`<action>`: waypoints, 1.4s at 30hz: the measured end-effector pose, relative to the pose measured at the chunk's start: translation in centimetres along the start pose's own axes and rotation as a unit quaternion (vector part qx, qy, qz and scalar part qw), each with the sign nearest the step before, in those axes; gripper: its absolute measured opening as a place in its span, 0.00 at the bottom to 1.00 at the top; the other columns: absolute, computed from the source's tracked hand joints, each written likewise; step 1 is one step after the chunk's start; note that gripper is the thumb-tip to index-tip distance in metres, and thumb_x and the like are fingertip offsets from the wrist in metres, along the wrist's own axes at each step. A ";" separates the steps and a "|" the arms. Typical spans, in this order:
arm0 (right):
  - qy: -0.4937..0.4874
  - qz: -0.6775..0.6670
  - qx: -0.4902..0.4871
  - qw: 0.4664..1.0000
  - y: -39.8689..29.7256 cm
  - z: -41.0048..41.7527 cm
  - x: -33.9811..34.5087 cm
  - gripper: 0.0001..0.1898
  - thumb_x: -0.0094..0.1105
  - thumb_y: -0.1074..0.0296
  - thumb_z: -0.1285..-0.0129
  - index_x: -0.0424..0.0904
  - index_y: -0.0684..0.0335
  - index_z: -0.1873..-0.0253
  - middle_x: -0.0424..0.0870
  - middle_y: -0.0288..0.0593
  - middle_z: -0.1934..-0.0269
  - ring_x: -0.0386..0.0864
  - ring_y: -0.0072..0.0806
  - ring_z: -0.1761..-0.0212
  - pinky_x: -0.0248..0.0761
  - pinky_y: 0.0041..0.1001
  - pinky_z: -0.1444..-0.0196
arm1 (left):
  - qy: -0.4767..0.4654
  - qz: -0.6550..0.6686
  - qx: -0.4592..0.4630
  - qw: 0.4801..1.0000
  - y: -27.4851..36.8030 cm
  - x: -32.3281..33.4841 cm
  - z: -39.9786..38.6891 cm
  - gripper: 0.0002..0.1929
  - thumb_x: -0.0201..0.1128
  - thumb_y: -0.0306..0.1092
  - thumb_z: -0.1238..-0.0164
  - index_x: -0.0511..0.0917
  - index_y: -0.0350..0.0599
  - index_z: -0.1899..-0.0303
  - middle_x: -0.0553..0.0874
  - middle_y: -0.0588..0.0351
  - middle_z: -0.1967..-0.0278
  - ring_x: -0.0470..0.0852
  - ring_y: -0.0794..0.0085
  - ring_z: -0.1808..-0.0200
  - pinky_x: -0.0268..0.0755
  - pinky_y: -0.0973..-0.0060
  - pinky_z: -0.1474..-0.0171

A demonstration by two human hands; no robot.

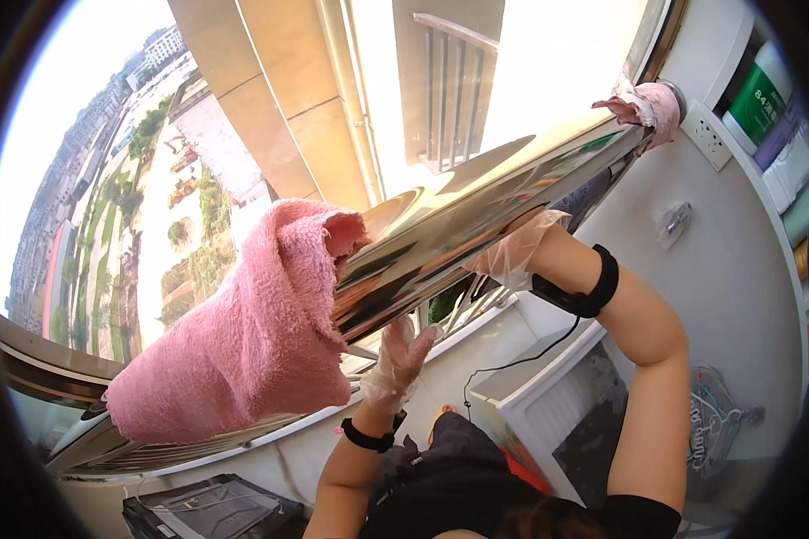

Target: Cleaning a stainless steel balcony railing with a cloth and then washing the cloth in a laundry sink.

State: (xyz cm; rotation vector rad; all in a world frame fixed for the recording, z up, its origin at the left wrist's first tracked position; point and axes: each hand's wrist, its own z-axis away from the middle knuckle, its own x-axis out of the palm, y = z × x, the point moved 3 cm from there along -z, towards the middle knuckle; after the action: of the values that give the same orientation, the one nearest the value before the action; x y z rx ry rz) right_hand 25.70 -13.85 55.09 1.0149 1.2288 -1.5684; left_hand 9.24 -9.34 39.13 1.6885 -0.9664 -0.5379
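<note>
A wide polished metal rail runs diagonally in front of the window. My left hand, in a clear plastic glove, is just below the rail's lower edge. Its thumb stands apart from the fingers with nothing seen between them. My right hand, also gloved, reaches under the rail, and its fingers are largely hidden there. Draped over the rail's left part is a fluffy pink towel, left of both hands. A second pink cloth is wrapped around the rail's far right end.
A white-framed cabinet stands below my right arm, with a black cable from the wristband. Wire hangers hang at right. A shelf holds a green-labelled bottle. A folded dark item lies lower left.
</note>
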 end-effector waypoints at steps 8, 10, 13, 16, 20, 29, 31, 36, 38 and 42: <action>0.018 0.288 0.158 0.944 10.7 3.4 1.4 0.24 0.38 0.56 0.36 0.61 0.58 0.38 0.61 0.46 0.37 0.56 0.38 0.35 0.46 0.35 0.32 | 0.044 -0.070 -0.101 0.991 -1.5 -1.3 0.9 0.16 0.56 0.42 0.41 0.69 0.36 0.68 0.72 0.51 0.73 0.67 0.63 0.70 0.57 0.62 0.65; 0.056 0.403 0.124 0.905 12.7 4.4 1.1 0.22 0.40 0.60 0.37 0.63 0.62 0.40 0.63 0.47 0.38 0.60 0.39 0.37 0.49 0.36 0.33 | 0.023 -0.123 -0.082 0.989 -1.8 -0.9 0.6 0.18 0.54 0.44 0.40 0.70 0.34 0.63 0.74 0.47 0.71 0.69 0.58 0.67 0.60 0.63 0.62; 0.114 0.560 0.063 0.818 13.6 4.9 0.6 0.20 0.43 0.66 0.38 0.66 0.67 0.42 0.66 0.48 0.40 0.66 0.40 0.41 0.54 0.37 0.35 | 0.010 -0.056 -0.030 0.998 -1.8 -0.2 -0.3 0.23 0.53 0.44 0.40 0.69 0.33 0.51 0.76 0.42 0.60 0.72 0.55 0.57 0.61 0.66 0.50; -0.025 0.472 0.173 0.864 13.1 5.2 -1.9 0.21 0.44 0.67 0.39 0.67 0.64 0.41 0.64 0.49 0.38 0.62 0.44 0.37 0.48 0.38 0.33 | -0.029 -0.058 -0.040 0.997 -1.9 -0.3 -0.4 0.27 0.54 0.41 0.42 0.63 0.34 0.43 0.73 0.42 0.50 0.69 0.56 0.48 0.55 0.69 0.41; -0.013 0.244 0.322 0.915 18.1 6.1 -1.7 0.21 0.40 0.61 0.37 0.67 0.57 0.40 0.62 0.47 0.37 0.59 0.42 0.35 0.49 0.36 0.33 | -0.029 0.025 -0.105 0.994 -0.2 1.1 -0.4 0.28 0.56 0.37 0.45 0.64 0.36 0.43 0.72 0.48 0.48 0.67 0.63 0.45 0.53 0.71 0.40; 0.184 0.239 0.324 0.897 22.5 5.8 -2.1 0.34 0.54 0.51 0.48 0.58 0.52 0.35 0.53 0.47 0.33 0.48 0.40 0.31 0.39 0.32 0.31 | 0.024 -0.136 -0.113 0.984 0.4 1.5 -0.2 0.20 0.56 0.40 0.37 0.67 0.40 0.46 0.76 0.48 0.56 0.73 0.65 0.58 0.65 0.72 0.53; 0.290 0.126 0.253 0.914 21.4 5.8 -3.9 0.32 0.53 0.52 0.47 0.59 0.54 0.37 0.54 0.44 0.34 0.50 0.39 0.32 0.38 0.31 0.31 | 0.043 -0.141 -0.130 0.981 0.2 1.4 -0.1 0.18 0.54 0.38 0.34 0.68 0.40 0.47 0.77 0.48 0.56 0.73 0.65 0.60 0.66 0.72 0.55; 0.499 -0.076 0.003 0.863 31.7 5.9 -2.8 0.22 0.52 0.65 0.44 0.62 0.57 0.43 0.65 0.47 0.46 0.63 0.37 0.44 0.55 0.28 0.40 | 0.088 -0.167 0.047 0.981 -0.4 1.9 0.2 0.14 0.51 0.30 0.33 0.69 0.40 0.48 0.77 0.46 0.57 0.75 0.63 0.58 0.67 0.72 0.54; 0.526 -0.161 0.032 0.834 33.0 5.9 -3.5 0.17 0.48 0.78 0.42 0.63 0.60 0.47 0.72 0.52 0.53 0.72 0.38 0.53 0.67 0.29 0.48 | 0.080 -0.198 0.031 0.976 -0.2 1.8 -0.3 0.13 0.51 0.30 0.33 0.70 0.39 0.49 0.77 0.46 0.56 0.76 0.62 0.57 0.67 0.72 0.53; 0.532 -0.073 0.104 0.837 32.2 7.0 -5.1 0.17 0.48 0.77 0.41 0.63 0.60 0.46 0.72 0.52 0.52 0.71 0.38 0.52 0.66 0.29 0.47 | 0.089 -0.257 0.026 0.962 -0.9 1.5 0.2 0.11 0.53 0.27 0.36 0.73 0.38 0.53 0.78 0.44 0.59 0.77 0.55 0.57 0.67 0.67 0.51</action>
State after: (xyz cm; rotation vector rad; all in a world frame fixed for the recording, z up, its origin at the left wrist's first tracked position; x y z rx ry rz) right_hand 57.37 -24.09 52.59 2.1371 1.9020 -1.2258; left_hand 10.23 -10.56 38.35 2.0063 -0.4076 -0.6872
